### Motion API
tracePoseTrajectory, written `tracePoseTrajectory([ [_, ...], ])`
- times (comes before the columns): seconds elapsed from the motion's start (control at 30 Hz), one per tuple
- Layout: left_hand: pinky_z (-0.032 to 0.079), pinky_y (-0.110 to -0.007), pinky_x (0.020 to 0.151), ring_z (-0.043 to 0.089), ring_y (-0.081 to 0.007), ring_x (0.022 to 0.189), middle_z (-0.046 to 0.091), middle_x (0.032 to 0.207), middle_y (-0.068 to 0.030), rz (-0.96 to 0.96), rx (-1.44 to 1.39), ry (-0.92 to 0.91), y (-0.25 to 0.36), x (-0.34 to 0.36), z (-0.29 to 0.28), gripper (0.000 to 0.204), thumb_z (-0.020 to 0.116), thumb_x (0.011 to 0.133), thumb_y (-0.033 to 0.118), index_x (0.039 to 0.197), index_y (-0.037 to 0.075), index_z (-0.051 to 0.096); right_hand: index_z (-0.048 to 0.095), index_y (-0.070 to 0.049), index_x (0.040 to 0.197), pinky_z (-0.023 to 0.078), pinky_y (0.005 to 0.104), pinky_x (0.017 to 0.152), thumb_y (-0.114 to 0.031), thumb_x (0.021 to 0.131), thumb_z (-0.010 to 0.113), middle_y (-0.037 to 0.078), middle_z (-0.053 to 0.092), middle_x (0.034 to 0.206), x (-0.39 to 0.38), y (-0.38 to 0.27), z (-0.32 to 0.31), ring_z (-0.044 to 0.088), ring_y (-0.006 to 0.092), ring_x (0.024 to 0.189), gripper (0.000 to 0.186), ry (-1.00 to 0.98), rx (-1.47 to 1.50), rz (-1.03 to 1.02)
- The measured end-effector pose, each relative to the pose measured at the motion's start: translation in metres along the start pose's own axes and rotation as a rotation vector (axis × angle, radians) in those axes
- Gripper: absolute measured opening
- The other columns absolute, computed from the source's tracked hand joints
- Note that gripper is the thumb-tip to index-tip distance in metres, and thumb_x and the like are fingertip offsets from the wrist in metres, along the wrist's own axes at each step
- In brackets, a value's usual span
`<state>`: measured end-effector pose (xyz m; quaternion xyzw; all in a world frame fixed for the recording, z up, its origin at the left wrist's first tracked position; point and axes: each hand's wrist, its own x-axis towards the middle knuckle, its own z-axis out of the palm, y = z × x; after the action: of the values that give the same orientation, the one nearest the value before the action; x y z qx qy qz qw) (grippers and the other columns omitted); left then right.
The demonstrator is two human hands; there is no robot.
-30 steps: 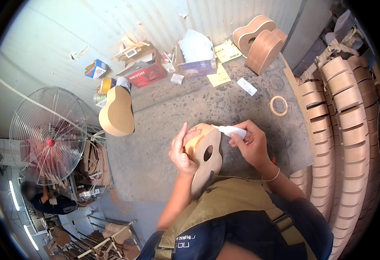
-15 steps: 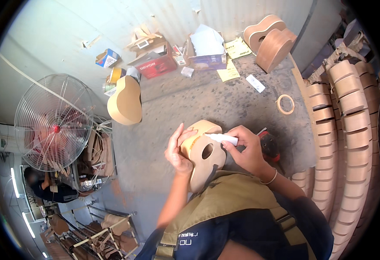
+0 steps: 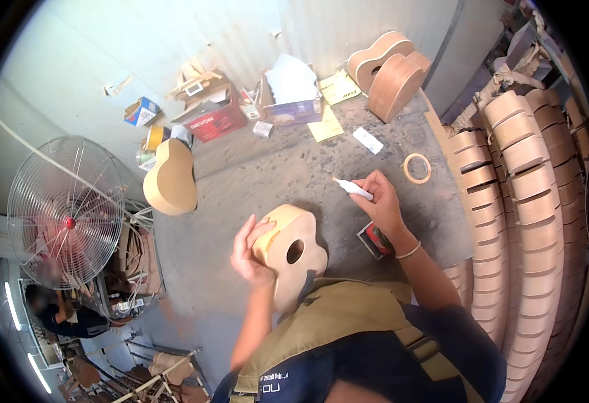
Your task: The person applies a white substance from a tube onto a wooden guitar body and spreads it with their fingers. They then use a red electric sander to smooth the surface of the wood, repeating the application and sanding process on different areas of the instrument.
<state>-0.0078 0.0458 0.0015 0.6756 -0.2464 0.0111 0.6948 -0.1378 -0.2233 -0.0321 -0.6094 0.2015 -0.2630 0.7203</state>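
Observation:
A pale wooden small guitar body [image 3: 310, 232] with a round sound hole rests on the table's near edge against my apron. My left hand [image 3: 250, 255] grips its left side, fingers over the yellowish rim. Above and right of it, my right hand [image 3: 382, 201] holds a white squeeze bottle [image 3: 357, 191] with a narrow nozzle, clear of the body and pointing up-left. Beside my right wrist lies a red-and-black object [image 3: 373, 239], partly hidden, that I cannot make out.
Another pale body [image 3: 171, 178] sits left; two brown bodies [image 3: 394, 87] stand back right. Boxes [image 3: 217, 119], yellow papers [image 3: 328, 124] and a tape roll [image 3: 416, 168] lie around. Stacked curved wood [image 3: 523, 228] lines the right. A fan [image 3: 66, 195] and a co-worker [image 3: 66, 312] are left.
My right hand has lifted the bottle off the guitar body's rim, up and to the right. The body and my left hand sit lower and further left in the view.

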Motion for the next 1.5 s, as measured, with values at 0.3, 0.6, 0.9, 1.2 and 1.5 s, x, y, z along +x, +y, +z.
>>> tracePoseTrajectory([
  [0.3, 0.047, -0.049, 0.114, 0.073, -0.0324, 0.113, 0.082, 0.106, -0.021, -0.013, 0.021, 0.003, -0.003, 0.004, 0.012, 0.081, 0.03, 0.11, 0.059, 0.135, -0.01, 0.063, 0.066, -0.003, 0.122, 0.055, 0.0277, 0.087, 0.002, 0.092, 0.077, 0.004, 0.079, 0.107, 0.072, 0.073, -0.069, 0.071, 0.0088, 0.1, 0.032, -0.09, -0.393, 0.047],
  [0.6, 0.049, -0.05, 0.112, 0.072, -0.0343, 0.113, 0.081, 0.107, -0.0213, -0.022, 0.124, -0.043, 0.003, 0.009, 0.025, 0.101, 0.034, 0.103, 0.078, 0.139, -0.012, 0.06, 0.07, -0.004, 0.116, 0.058, 0.037, 0.081, 0.0, 0.091, 0.071, 0.016, 0.077, 0.098, 0.084, 0.113, -0.071, 0.075, 0.0376, 0.095, 0.024, -0.132, -0.644, -0.057],
  [0.9, 0.048, -0.048, 0.116, 0.072, -0.0335, 0.119, 0.079, 0.115, -0.0233, -0.01, 0.209, -0.114, 0.006, 0.009, 0.029, 0.089, 0.051, 0.101, 0.067, 0.142, -0.012, 0.058, 0.073, -0.005, 0.123, 0.059, 0.0404, 0.085, 0.007, 0.091, 0.06, 0.022, 0.078, 0.107, 0.096, 0.094, -0.103, 0.077, 0.0381, 0.102, 0.036, -0.174, -0.548, 0.001],
  [1.2, 0.044, -0.048, 0.12, 0.058, -0.0352, 0.141, 0.061, 0.148, -0.0265, 0.026, 0.469, -0.289, 0.003, 0.006, 0.011, 0.097, 0.087, 0.081, 0.016, 0.161, -0.002, 0.036, 0.07, -0.002, 0.126, 0.059, 0.0372, 0.08, 0.005, 0.094, 0.06, 0.015, 0.078, 0.094, 0.146, 0.11, -0.121, 0.076, 0.0286, 0.084, 0.034, -0.047, -0.675, -0.097],
  [1.5, 0.047, -0.047, 0.117, 0.055, -0.0333, 0.138, 0.052, 0.148, -0.0222, -0.291, 0.425, -0.136, 0.009, -0.006, -0.009, 0.113, 0.092, 0.077, 0.012, 0.165, -0.002, 0.022, 0.053, 0.0, 0.141, 0.056, 0.0453, 0.091, -0.014, 0.095, 0.078, 0.021, 0.07, 0.114, 0.114, 0.103, -0.059, 0.07, 0.0366, 0.105, 0.054, -0.069, -0.835, 0.01],
])
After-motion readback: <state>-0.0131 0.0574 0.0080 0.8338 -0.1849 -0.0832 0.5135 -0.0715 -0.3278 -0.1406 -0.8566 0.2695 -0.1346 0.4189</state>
